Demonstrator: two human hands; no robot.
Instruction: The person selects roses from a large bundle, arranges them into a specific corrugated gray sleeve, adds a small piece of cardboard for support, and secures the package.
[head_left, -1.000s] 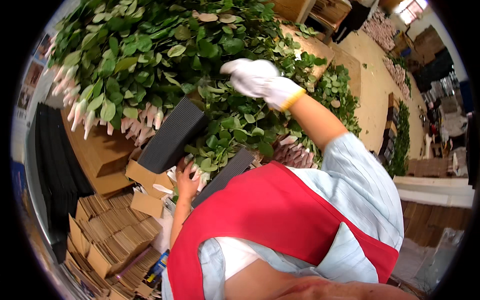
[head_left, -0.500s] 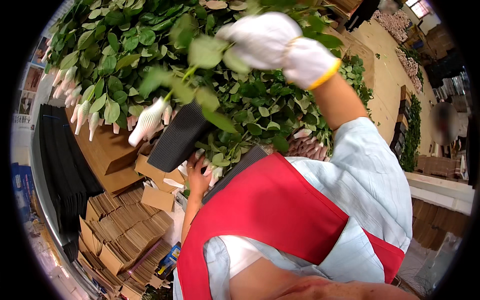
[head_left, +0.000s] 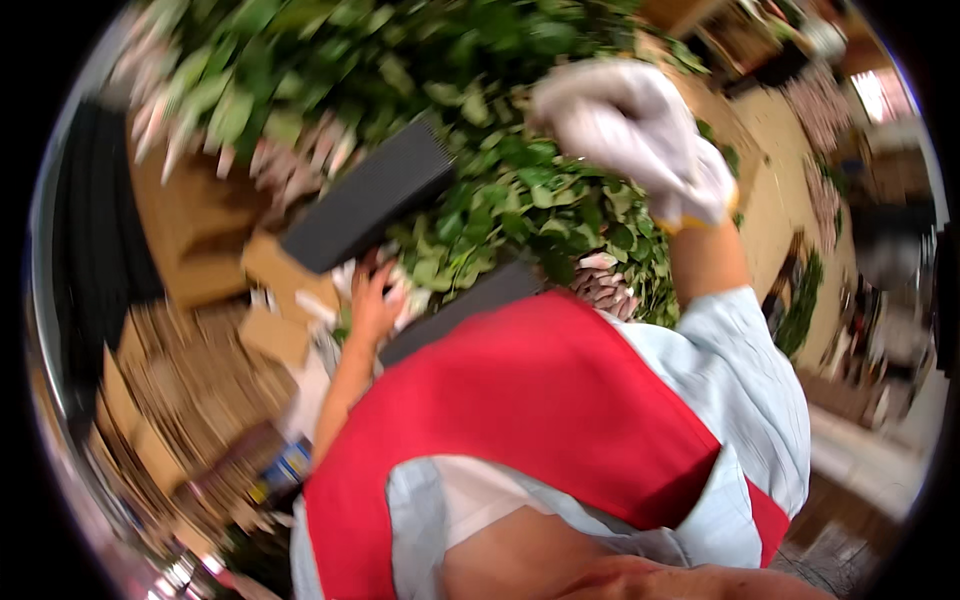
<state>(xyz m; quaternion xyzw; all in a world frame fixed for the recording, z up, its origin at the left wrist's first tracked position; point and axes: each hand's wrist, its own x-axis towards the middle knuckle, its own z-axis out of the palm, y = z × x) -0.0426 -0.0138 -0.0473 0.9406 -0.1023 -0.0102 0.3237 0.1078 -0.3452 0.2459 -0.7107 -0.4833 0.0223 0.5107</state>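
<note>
My right hand (head_left: 635, 135), in a white glove with a yellow cuff, is raised over the leafy rose stems (head_left: 540, 195). Its fingers look bent, but blur and the glove's back hide whether anything is in them. My bare left hand (head_left: 376, 298) rests with fingers apart on pale rose heads (head_left: 408, 302). These lie between a dark ridged cardboard sheet (head_left: 370, 195) standing on the far side and another dark sheet (head_left: 465, 305) against my red apron. More stems with pale, sleeved-looking heads (head_left: 165, 130) are heaped at the far left.
Stacked brown cardboard pieces (head_left: 200, 400) lie at lower left, near a blue and yellow packet (head_left: 285, 468). Black sheets (head_left: 100, 200) stand along the left edge. A bunch of pinkish rose heads (head_left: 605, 285) lies right of the near sheet. A tan board (head_left: 770, 180) extends at right.
A single rose stem that hung from my right hand is no longer seen there. That hand has moved right, and the whole view has shifted. My left hand stays at the rose heads.
</note>
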